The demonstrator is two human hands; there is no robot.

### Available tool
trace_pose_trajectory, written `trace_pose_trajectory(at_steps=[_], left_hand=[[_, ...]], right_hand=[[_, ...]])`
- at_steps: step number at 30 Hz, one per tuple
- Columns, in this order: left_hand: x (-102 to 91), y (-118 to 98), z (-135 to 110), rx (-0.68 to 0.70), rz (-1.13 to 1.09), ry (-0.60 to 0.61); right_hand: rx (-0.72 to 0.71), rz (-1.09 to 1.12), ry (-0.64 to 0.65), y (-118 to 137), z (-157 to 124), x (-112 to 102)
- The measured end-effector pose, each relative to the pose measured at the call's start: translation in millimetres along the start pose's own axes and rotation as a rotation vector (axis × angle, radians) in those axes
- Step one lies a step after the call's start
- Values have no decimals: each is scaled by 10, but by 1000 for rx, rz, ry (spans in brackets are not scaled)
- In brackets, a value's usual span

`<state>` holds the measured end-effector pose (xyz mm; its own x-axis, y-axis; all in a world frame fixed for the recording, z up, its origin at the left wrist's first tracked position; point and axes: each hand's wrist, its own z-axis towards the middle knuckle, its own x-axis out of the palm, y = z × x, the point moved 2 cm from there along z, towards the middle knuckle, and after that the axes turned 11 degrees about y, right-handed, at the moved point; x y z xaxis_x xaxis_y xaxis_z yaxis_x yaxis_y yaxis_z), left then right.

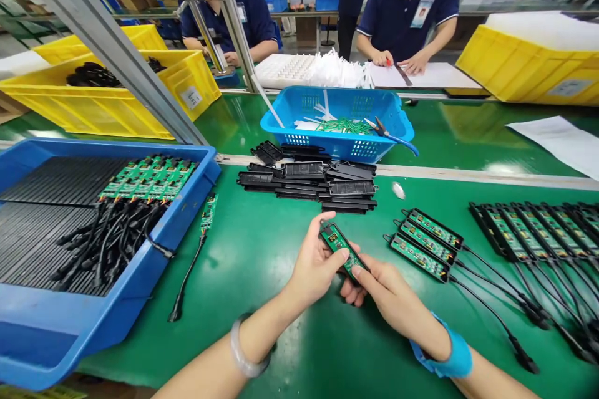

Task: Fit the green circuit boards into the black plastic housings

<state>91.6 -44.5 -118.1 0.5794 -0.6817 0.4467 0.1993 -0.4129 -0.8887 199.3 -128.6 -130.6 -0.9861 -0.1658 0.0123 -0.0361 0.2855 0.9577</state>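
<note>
My left hand (314, 265) and my right hand (384, 293) meet over the green mat and both grip one small green circuit board (337, 245) seated in a black casing. Left thumb and fingers pinch its upper end; right fingers press its lower end. Just beyond lies a pile of empty black casings (309, 184). To the right, three assembled units with black cables (423, 243) lie side by side, with a longer row (533, 230) further right. A loose board with cable (206, 218) lies to the left.
A blue tray (51, 324) at left holds green boards with black cables. A blue basket (337, 115) with pliers stands behind the casings. Yellow bins (112, 93) sit at back left and right. Two other people work across the bench.
</note>
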Motion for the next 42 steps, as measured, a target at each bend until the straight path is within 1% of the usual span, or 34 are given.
trace_pose_trajectory(at_steps=[2, 4, 9, 11, 13, 16, 18, 24, 27, 31, 35, 39, 42], left_hand=[[-6, 8, 8, -14, -6, -7], [-17, 9, 13, -19, -34, -22], [-82, -30, 2, 41, -64, -135], [-100, -50, -11, 45, -45, -154], [-106, -68, -24, 68, -35, -153], [-103, -94, -38, 170, -8, -166], [-96, -97, -43, 209, 21, -175], [-68, -71, -44, 205, 90, -182], [-67, -63, -42, 202, 68, -169], [-62, -50, -39, 200, 24, -146], [-48, -46, -49, 234, 12, -132], [-48, -62, -76, 278, 46, -135], [-53, -72, -91, 289, 74, -134]], right_hand=[[6, -19, 1, 4, -3, 3], [10, -102, -3, 40, -22, -20], [-42, -624, -157, 169, -109, -141], [-71, -750, -196, 190, -133, -169], [-94, -806, -228, 197, -145, -181], [-138, -776, -268, 202, -148, -186], [-162, -749, -288, 201, -143, -185], [-205, -692, -291, 173, -125, -166], [-204, -628, -269, 166, -123, -160], [-239, -563, -236, 172, -115, -147], [-268, -565, -252, 164, -109, -134], [-238, -517, -294, 134, -109, -128], [-212, -388, -239, 119, -100, -112]])
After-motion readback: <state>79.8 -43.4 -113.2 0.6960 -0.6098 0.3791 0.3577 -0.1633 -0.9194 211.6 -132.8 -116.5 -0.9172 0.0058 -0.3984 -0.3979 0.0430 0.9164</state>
